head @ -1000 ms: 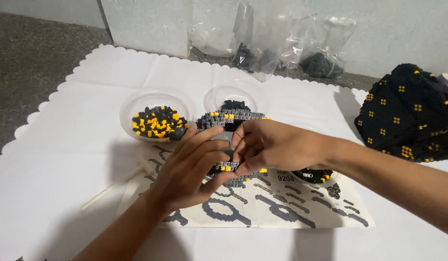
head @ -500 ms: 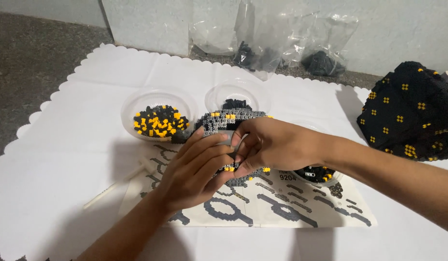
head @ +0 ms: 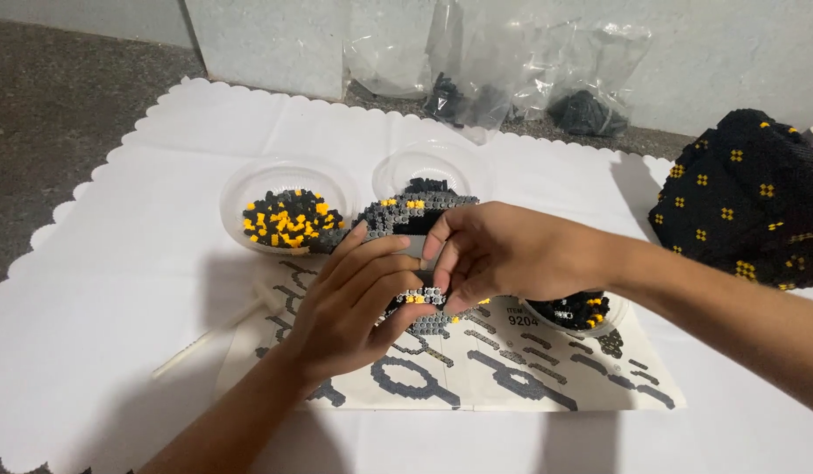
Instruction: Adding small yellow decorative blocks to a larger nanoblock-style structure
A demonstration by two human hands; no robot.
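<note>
- Both hands meet over the middle of the surface. The left hand (head: 358, 303) cups a curved grey brick assembly (head: 412, 211) from below and in front, its fingers wrapped round the lower edge.
- The right hand (head: 503, 254) reaches in from the right; its grip is pinched at the fingertips against the assembly's near edge, where grey and yellow studs (head: 421, 298) show. Whether a loose brick sits between those fingertips I cannot tell.
- The assembly hangs above the printed instruction sheet (head: 512, 377), just in front of two clear bowls.
- The left bowl (head: 288, 180) holds black and yellow bricks; the bowl behind (head: 433, 162) holds dark ones. A third dish (head: 575, 312) of black bricks lies under the right wrist.
- A thin white stick (head: 204, 338) lies left of the sheet; a large black studded model (head: 748, 206) sits at the far right, and plastic bags (head: 494, 75) lean on the wall.
- Risk, as I judge it: pressing hard on a thin curved shell could crack a row loose, since only the left fingers brace it.
- The right forearm rides close over the third dish, so a careless sweep might tip it and scatter bricks.
</note>
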